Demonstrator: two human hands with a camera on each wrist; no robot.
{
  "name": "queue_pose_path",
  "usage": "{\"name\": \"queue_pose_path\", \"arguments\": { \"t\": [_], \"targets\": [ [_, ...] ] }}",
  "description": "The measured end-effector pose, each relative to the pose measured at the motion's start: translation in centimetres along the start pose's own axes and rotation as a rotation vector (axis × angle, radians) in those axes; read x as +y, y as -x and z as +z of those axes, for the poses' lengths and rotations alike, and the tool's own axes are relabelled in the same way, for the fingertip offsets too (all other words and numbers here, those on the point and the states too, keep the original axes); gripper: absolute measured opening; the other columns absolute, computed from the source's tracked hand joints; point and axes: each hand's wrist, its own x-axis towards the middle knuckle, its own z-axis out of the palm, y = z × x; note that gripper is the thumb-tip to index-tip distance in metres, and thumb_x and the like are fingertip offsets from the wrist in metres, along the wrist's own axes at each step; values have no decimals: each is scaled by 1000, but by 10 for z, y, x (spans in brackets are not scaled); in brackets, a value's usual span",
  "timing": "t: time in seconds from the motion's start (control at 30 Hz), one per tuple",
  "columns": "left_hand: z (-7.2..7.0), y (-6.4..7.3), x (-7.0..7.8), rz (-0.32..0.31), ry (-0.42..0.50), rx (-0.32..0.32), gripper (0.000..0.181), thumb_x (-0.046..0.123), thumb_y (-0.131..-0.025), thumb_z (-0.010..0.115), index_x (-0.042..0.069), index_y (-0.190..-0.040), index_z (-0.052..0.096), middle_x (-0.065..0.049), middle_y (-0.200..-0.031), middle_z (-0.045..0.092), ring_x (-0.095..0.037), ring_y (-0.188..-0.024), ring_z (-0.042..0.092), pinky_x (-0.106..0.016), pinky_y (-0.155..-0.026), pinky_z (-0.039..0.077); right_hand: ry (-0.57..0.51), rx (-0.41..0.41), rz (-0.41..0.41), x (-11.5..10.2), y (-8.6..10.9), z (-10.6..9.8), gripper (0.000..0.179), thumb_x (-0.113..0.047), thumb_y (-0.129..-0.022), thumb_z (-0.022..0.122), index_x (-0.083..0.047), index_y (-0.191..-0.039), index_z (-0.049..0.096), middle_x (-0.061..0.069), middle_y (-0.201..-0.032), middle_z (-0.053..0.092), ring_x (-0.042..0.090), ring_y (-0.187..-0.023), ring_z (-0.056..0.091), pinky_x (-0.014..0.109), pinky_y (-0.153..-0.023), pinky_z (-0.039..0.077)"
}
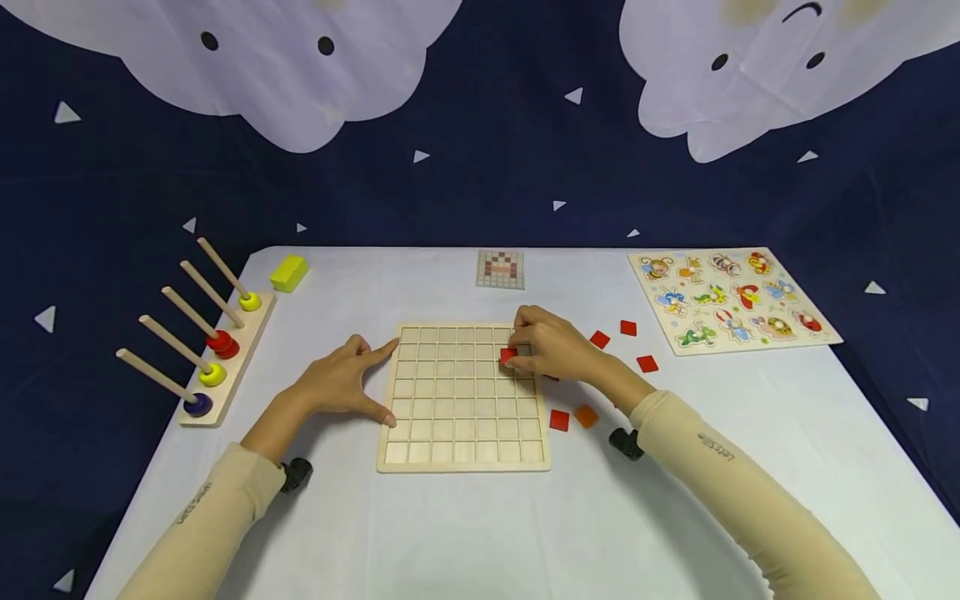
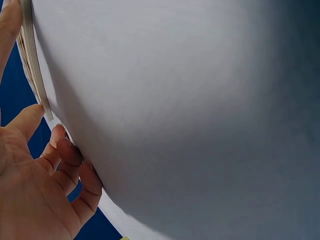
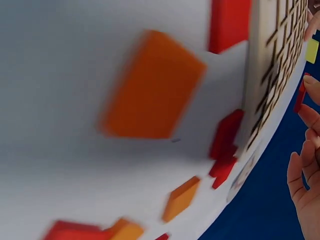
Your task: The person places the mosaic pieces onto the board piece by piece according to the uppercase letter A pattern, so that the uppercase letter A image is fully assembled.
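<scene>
A square wooden grid board (image 1: pixel 442 468) lies on the table in the head view, its cells bare where they show. My left hand (image 1: pixel 341 379) is at the board's left side, thumb and forefinger spread and their tips against its edge; the other fingers curl loosely in the left wrist view. Over the right part of the grid, my right hand (image 1: pixel 555 346) pinches a red square tile (image 1: pixel 507 356) between thumb and fingertips. In the right wrist view this red tile (image 3: pixel 300 95) is held on edge. The hand hides some cells beneath it.
Red tiles (image 1: pixel 559 420) and an orange tile (image 1: pixel 586 416) lie right of the board. Behind it is a small pattern card (image 1: pixel 500 270). At left stand a peg stacker (image 1: pixel 251 325) and a yellow block (image 1: pixel 289 273). An insect puzzle board (image 1: pixel 735 300) lies at back right.
</scene>
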Motion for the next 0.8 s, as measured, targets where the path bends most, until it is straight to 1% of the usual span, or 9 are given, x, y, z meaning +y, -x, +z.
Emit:
{"name": "queue_pose_path", "arguments": {
  "t": [0.1,0.33,0.5,0.6,0.7,0.8],
  "targets": [
    [0,0,-1,5,-6,6,128,73,-52,84,17,-155,33,-7,-106,41,-18,-81,44,-29,-61,36,24,-10,-7,-1,-17,3,22,-26,-83,82,-6,-92,78,3,-93,55,17,-88,50,34,-77,48],
    [3,0,-3,6,3,7,128,74,-52,83,18,-156,33,-8,-107,43,-19,-83,45,-29,-62,36,27,-44,25,-5,-48,13,25,-27,-85,80,-5,-97,78,4,-97,55,19,-91,52,33,-78,48],
    [4,0,-3,2,19,-7,128,72,-53,84,19,-157,31,-9,-108,43,-19,-77,45,-29,-61,36,72,-67,49,-6,-60,24,26,-28,-85,79,-5,-97,78,5,-100,57,21,-95,55,34,-80,51],
    [3,0,-2,0,24,-13,127,71,-54,85,19,-157,30,-9,-108,43,-18,-75,44,-29,-60,35,92,-78,71,-5,-66,28,25,-30,-85,79,-8,-96,78,5,-101,58,21,-97,54,34,-80,50],
    [2,0,-1,2,26,-10,126,70,-54,85,19,-156,31,-8,-107,42,-18,-75,43,-29,-60,35,87,-84,96,-5,-71,30,25,-32,-84,80,-10,-94,78,4,-101,59,21,-93,49,34,-77,48],
    [1,1,-1,5,20,-7,126,69,-54,85,19,-156,32,-8,-106,42,-18,-75,43,-29,-60,35,53,-89,133,-3,-75,32,23,-34,-81,80,-13,-91,78,2,-97,59,20,-87,42,33,-73,43]
  ]
}}
